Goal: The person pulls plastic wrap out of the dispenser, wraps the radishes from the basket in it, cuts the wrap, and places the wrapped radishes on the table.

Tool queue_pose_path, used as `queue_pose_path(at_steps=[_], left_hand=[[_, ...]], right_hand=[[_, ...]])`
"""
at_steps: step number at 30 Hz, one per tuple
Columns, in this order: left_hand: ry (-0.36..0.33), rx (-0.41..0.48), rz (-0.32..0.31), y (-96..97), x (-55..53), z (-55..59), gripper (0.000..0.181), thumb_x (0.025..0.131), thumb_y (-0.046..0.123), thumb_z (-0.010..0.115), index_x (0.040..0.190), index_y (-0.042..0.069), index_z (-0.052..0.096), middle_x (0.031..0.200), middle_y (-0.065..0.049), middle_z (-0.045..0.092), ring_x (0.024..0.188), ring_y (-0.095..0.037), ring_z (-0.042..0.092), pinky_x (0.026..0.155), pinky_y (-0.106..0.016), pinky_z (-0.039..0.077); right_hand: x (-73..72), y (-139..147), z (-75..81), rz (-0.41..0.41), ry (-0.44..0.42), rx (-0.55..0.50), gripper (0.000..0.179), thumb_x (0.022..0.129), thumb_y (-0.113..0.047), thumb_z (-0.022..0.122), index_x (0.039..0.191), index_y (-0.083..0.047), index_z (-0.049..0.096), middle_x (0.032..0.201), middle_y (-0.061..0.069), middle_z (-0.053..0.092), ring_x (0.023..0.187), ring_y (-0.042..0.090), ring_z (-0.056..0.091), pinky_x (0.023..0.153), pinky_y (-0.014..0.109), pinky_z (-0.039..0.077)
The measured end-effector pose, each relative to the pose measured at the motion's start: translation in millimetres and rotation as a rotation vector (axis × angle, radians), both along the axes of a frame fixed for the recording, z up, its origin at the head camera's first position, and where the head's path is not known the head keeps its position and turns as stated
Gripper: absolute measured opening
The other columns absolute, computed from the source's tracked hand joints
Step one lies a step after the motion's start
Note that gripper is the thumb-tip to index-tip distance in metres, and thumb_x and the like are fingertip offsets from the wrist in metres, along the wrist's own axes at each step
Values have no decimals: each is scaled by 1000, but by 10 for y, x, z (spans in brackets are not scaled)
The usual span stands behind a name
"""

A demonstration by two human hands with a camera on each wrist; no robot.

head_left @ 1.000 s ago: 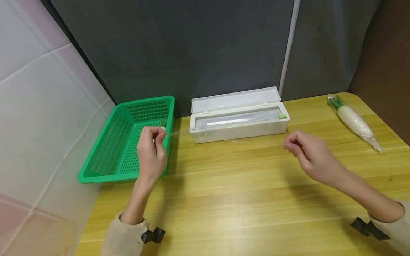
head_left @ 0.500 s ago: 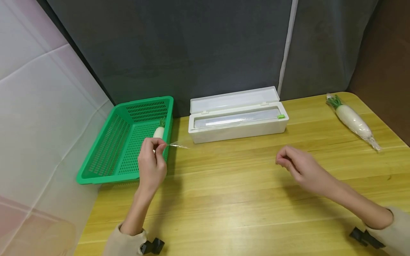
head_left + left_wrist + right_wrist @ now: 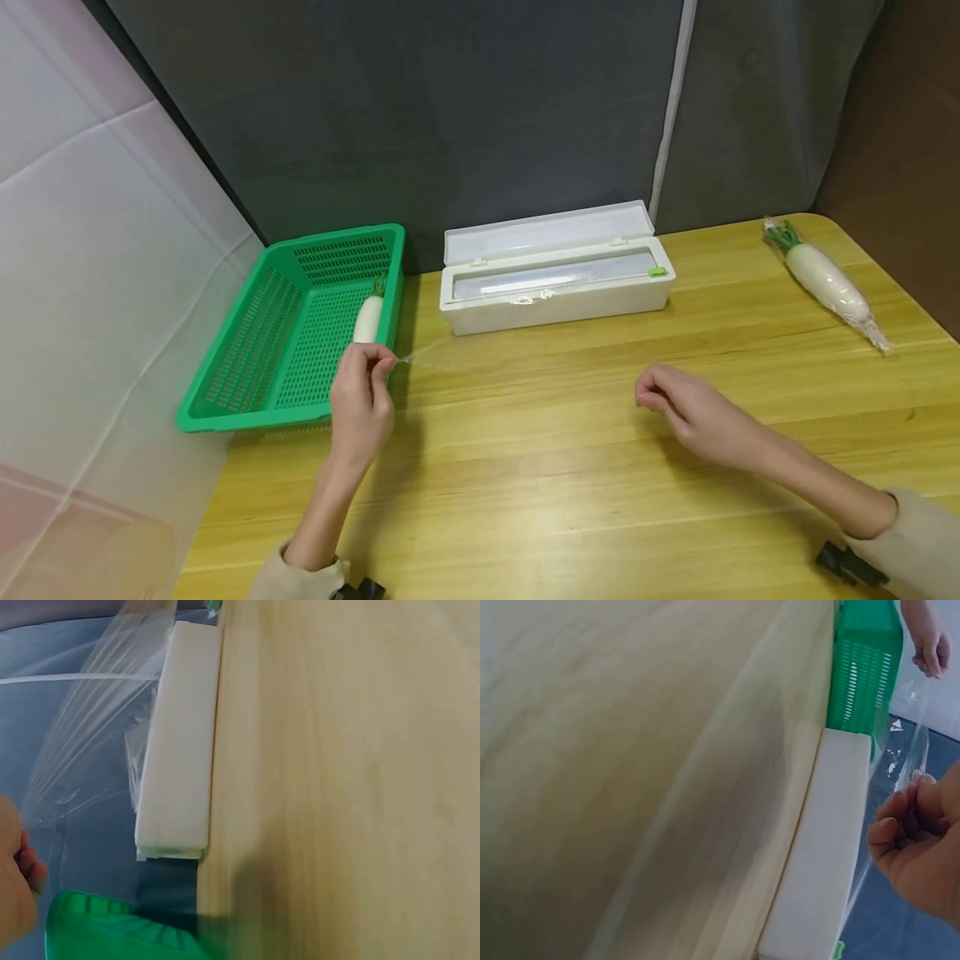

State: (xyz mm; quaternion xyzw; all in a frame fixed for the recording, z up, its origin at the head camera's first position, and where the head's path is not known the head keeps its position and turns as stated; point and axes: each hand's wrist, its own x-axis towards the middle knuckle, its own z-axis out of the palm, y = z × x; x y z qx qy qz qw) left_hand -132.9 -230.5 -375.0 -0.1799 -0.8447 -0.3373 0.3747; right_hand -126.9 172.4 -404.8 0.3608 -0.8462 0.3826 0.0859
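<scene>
Yellow grain runs across the wooden table (image 3: 525,467), dark cloth (image 3: 420,125) behind. And here's the film (image 3: 97,712), clear and glossy (creased toward one end), spanning the air by the white box (image 3: 555,308): left hand (image 3: 362,408) pinching one side, right hand (image 3: 697,421) pinching the other, fingers curled on both.

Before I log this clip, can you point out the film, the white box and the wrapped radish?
film (image 3: 101,712), left wrist view, on its stretched span
white box (image 3: 585,306), head view, on its front wall
wrapped radish (image 3: 827,279), head view, on the middle of its white body
</scene>
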Motion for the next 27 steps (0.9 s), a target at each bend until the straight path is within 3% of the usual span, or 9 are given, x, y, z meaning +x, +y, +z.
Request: queue_pose_path(at_steps=[10,14,27], left_hand=[[33,-83,-74,18,77,-146,18,86,-23,60,91,-7,55,85,-16,57,76,-25,54,69,-24,43],[16,-136,-111,42,132,-177,22,84,-24,63,91,-5,54,85,-14,56,79,-25,54,71,-24,43],[-241,-212,-181,83,263,-364,18,91,-11,65,91,4,56,88,-2,56,86,-17,53,73,-30,49]], right_hand=[[-17,41,-121,-5,-58,50,16,98,3,59,93,-13,58,83,-7,54,74,3,48,64,23,44],[-34,104,-153,-19,-67,85,17,97,2,61,91,-13,58,82,-8,54,75,3,49,65,23,45],[-68,304,-224,-20,-102,186,22,97,-2,64,86,-18,53,79,-12,46,73,0,45,63,23,42]])
